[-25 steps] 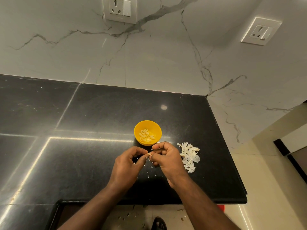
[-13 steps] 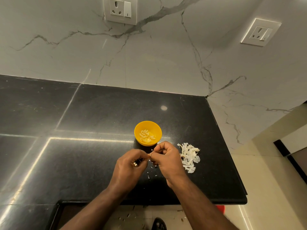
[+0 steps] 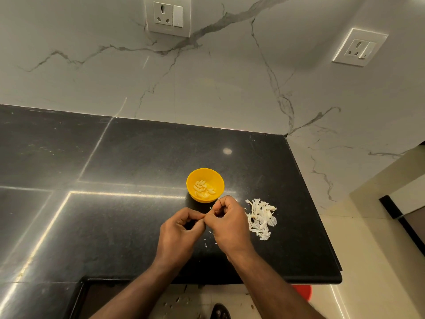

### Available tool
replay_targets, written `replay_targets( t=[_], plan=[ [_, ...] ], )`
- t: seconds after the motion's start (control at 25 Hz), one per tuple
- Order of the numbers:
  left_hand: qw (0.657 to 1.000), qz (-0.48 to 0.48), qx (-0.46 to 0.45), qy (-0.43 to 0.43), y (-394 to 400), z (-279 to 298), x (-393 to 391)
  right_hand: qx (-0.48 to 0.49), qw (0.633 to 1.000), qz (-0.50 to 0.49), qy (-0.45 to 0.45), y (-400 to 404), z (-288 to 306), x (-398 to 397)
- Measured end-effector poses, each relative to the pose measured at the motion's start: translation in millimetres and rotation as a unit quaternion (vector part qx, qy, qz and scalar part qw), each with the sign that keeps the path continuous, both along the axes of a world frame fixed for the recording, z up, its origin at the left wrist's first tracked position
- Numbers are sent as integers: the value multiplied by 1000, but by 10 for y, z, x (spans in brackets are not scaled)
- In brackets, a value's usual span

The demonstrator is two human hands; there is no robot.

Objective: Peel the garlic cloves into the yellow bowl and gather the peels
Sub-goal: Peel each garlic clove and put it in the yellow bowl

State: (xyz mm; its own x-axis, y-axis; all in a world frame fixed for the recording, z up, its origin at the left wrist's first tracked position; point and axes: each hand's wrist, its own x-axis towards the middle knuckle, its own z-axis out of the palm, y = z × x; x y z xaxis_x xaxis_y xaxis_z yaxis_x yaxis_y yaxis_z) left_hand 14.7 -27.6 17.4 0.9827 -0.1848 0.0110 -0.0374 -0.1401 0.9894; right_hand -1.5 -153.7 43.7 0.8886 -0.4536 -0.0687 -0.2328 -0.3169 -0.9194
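Your left hand (image 3: pixel 181 229) is curled, its fingertips meeting those of your right hand (image 3: pixel 227 221) above the black table (image 3: pixel 115 226). Both pinch something very small between them; I cannot tell if it is a garlic clove. Just behind stands the yellow bowl (image 3: pixel 215 180) with peeled cloves (image 3: pixel 203 188). To the right lies the pile of peels (image 3: pixel 261 218).

Black stone counter (image 3: pixel 115 157), glossy, light streaks across it. White marble wall (image 3: pixel 92 77) with grey veins. Two sockets: one top centre (image 3: pixel 169 16), one upper right (image 3: pixel 360 47). Red object (image 3: pixel 303 292) below counter edge, mostly hidden. Tiled floor (image 3: pixel 368 261) right.
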Motion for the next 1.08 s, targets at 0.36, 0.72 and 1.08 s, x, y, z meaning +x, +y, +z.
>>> replay_targets(
  t=[0.36,0.72,1.08],
  plan=[
    [990,3,-104,94,64,47,125,135,990,45,-27,-106,11,-53],
    [983,-33,-128,129,118,39,147,158,984,80,-31,-152,9,-41],
    [938,-93,-241,233,132,33,168,195,975,99,-45,-214,-11,-28]
  ],
)
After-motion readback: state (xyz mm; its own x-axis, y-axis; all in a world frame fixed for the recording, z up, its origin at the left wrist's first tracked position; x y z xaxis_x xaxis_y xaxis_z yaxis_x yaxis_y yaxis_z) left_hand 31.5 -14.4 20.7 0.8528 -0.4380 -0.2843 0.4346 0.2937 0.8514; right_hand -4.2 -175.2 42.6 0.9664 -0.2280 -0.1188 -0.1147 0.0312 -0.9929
